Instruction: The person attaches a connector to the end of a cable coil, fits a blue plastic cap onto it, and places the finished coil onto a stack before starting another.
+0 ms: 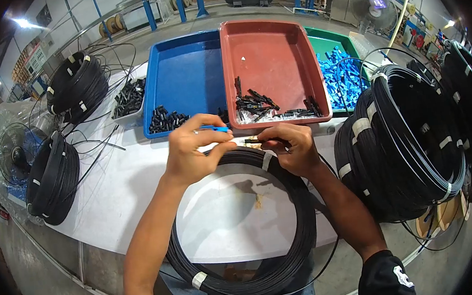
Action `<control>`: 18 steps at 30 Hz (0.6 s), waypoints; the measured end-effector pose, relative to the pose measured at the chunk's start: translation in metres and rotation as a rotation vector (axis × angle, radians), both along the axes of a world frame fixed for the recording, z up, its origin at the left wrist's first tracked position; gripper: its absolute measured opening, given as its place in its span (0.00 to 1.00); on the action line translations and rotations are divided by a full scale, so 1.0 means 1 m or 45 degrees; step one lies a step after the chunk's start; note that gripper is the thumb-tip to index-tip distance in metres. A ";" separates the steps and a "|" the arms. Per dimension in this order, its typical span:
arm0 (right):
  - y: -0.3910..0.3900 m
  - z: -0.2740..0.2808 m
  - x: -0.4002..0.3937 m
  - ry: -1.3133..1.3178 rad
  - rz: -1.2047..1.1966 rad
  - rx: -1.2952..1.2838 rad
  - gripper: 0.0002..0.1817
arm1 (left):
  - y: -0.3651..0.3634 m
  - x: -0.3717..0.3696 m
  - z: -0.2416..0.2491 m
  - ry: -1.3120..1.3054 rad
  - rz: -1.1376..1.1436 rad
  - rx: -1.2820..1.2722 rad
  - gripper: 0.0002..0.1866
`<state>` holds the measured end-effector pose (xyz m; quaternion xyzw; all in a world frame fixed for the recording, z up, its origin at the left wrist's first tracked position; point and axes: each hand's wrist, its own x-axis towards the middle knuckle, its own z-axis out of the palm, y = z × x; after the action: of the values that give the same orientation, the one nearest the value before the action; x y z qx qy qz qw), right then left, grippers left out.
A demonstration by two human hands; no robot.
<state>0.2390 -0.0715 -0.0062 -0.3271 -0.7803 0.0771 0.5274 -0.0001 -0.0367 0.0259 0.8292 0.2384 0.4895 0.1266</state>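
Note:
A large black cable coil (304, 236), bound with white tape, lies on the white table (118, 195) in front of me and hangs over its near edge. My left hand (194, 151) pinches a small blue connector piece (214, 129) between thumb and fingers. My right hand (291, 148) rests on the coil's far rim, fingers closed on the black cable end (251, 141), which points toward the left hand. The two hands are close together, almost touching.
A blue tray (185, 68) and a red tray (273, 50) hold small black parts; a green tray (330, 43) holds blue connectors (344, 78). Stacked black coils (413, 139) stand at right, more coils (76, 85) at left, and a fan (17, 153) at far left.

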 end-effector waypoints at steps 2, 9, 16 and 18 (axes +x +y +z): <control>0.001 -0.001 0.002 0.113 -0.057 -0.045 0.13 | 0.007 -0.007 -0.006 -0.081 0.019 -0.044 0.09; -0.013 0.004 -0.002 0.077 0.016 -0.211 0.12 | -0.003 0.001 -0.019 -0.247 -0.188 -0.507 0.10; -0.013 0.009 -0.007 0.156 0.061 -0.287 0.16 | -0.008 0.011 -0.007 -0.152 -0.198 -0.565 0.17; -0.012 0.008 -0.006 0.088 0.100 -0.187 0.18 | -0.009 0.012 -0.005 -0.136 -0.190 -0.572 0.18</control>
<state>0.2334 -0.0834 0.0014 -0.3311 -0.7661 0.1661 0.5252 0.0117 -0.0456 0.0205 0.7683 0.2723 0.4567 0.3563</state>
